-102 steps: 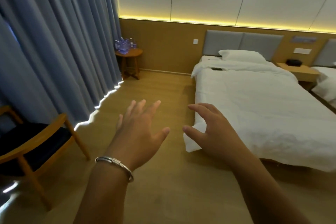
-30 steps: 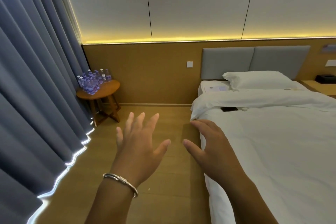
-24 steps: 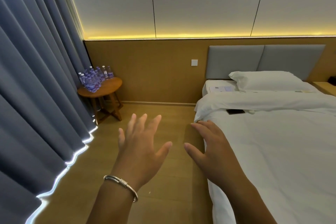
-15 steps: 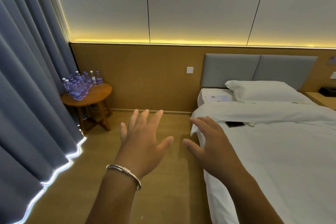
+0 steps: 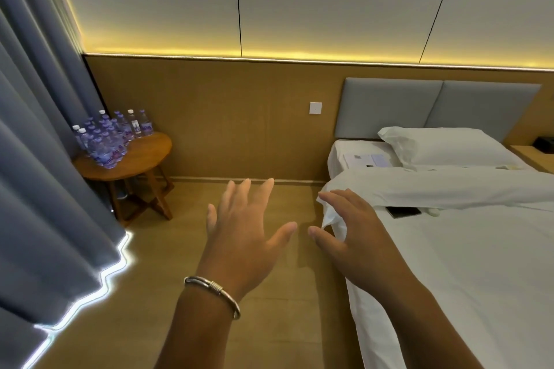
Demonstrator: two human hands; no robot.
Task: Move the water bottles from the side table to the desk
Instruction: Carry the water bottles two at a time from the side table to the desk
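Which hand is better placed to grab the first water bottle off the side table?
Left hand: open, empty, nearer the water bottles on the side table. Right hand hangs by the bed.

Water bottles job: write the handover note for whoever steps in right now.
Left hand: open, fingers spread, holding nothing, raised over the floor.
Right hand: open, empty, over the near corner of the bed.
Water bottles: all clustered on the round side table by the curtain, ahead to the left.
Done: nothing moved yet.
Left: reach the table, carry the bottles to the desk, which is not in view.
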